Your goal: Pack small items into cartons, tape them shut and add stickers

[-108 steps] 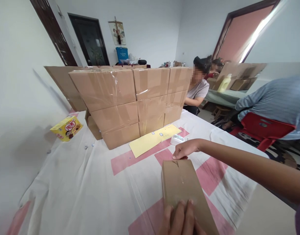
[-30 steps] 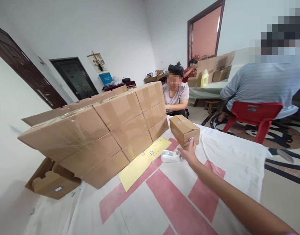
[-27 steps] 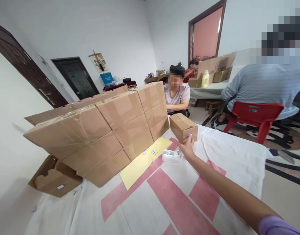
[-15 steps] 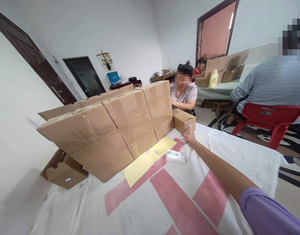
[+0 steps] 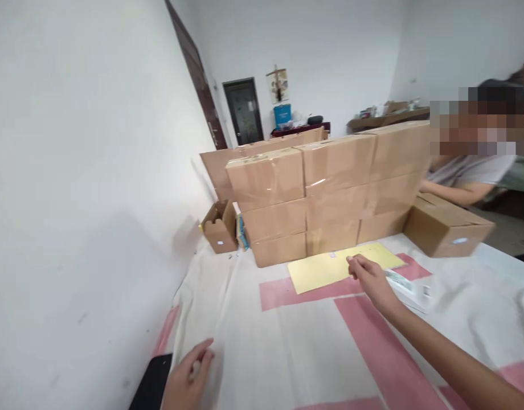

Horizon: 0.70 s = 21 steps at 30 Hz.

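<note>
My right hand (image 5: pixel 368 276) reaches out over the near edge of a yellow sheet (image 5: pixel 343 266) lying on the white and pink cloth (image 5: pixel 287 336); its fingers look loosely curled and blurred. My left hand (image 5: pixel 189 376) hovers low at the near left with fingers spread, beside a dark flat object (image 5: pixel 153 382). A small brown box (image 5: pixel 447 230) with a white label stands at the right, apart from both hands. A white tape dispenser (image 5: pixel 409 285) lies just right of my right wrist.
A wall of stacked taped cartons (image 5: pixel 326 193) stands behind the yellow sheet. An open small carton (image 5: pixel 219 228) sits by the white wall at the left. A seated person (image 5: pixel 471 171) is behind the small box at the right.
My right hand has left the small box and pulled back to the yellow sheet. The view has swung left. My left hand has come into view at the bottom.
</note>
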### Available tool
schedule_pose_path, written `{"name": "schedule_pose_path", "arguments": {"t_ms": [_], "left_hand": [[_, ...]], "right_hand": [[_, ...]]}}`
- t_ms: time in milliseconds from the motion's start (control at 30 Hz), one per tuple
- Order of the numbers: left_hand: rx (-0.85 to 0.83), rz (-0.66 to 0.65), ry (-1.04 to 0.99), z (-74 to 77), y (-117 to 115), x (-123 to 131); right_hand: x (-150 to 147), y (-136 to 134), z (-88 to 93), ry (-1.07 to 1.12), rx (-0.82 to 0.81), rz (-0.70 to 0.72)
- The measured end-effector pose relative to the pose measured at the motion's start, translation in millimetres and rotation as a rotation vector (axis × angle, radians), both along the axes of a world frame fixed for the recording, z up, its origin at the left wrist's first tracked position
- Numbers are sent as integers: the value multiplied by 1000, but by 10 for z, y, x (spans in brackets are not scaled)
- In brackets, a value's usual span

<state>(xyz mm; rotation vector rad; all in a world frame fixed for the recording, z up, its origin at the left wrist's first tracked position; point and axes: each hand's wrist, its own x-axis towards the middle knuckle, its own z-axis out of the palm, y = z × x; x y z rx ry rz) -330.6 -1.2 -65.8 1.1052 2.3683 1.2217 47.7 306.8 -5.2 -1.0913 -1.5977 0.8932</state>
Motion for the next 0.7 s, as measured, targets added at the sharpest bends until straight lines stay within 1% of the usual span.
{"name": "schedule_pose_path", "arguments": {"t_ms": [67,100,167,233,300,333,433,500,567,633,700], "left_hand": [[100,32,-17,69,260,-229],[131,45,-24,75,408,-357],[193,69,-51,26,716,-627],[245,98,-74,-69,1026,-910],[293,147,-90,-150,1345,-1208],[316,174,-97,-171,1512,-1364],[367,239,-117,-145,2053,-1861],[387,253,-130,-86,2439,-2188],[408,238,-146,-39,2819,-2468],[444,194,-168,-34,3159,-2666],[505,116,-199,-84,3427,-2771]], "right_hand": [[-569,-154,23,-13,53,177],[-864,-226,12,-11,70,256],[-1458,-345,-47,2,95,391],[-2043,-400,-129,35,114,480],[-2607,-363,-210,94,101,506],[-2876,-307,-244,128,79,493],[-3605,-15,-319,184,22,399],[-3995,220,-350,213,11,338],[-4282,422,-379,250,-8,296],[-4457,558,-417,269,-33,291],[-4532,627,-467,266,-49,334]]}}
